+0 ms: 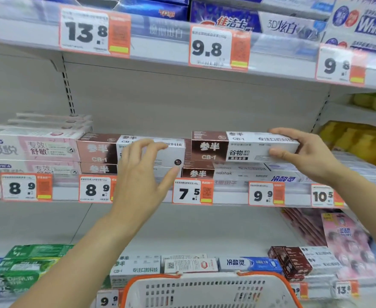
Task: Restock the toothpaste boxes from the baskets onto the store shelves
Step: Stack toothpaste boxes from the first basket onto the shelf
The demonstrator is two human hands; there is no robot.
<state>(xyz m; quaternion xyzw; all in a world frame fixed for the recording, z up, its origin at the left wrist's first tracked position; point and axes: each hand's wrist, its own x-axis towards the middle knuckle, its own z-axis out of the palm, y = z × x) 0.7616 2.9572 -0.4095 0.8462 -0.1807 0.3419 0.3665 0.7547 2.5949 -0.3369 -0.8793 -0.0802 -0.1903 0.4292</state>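
Right hand (302, 152) gripping a brown-and-white cardboard toothpaste box (244, 146) by its end above the middle shelf (227, 194), left hand (142, 172) released, fingers spread against a pinkish-brown stacked box (98, 152), white plastic basket with orange rim (204, 290) below

Bright, even store light falls from above and washes the white back panel (182, 103) behind the middle shelf (227, 202). Shadows are soft: a dim band lies under the upper shelf (160, 52), above the middle shelf. The clear strip along that upper shelf's front edge carries pale glare that veils the price tags (211, 48). The wide lens bows both shelves, so they sag toward the right edge. Print on the brown and white box (238, 147) just above the middle shelf reads sharply; the pink packets (349, 243) below its right end, the yellow packs (360, 141) above that end and the basket (204, 290) beneath are smeared and soft.
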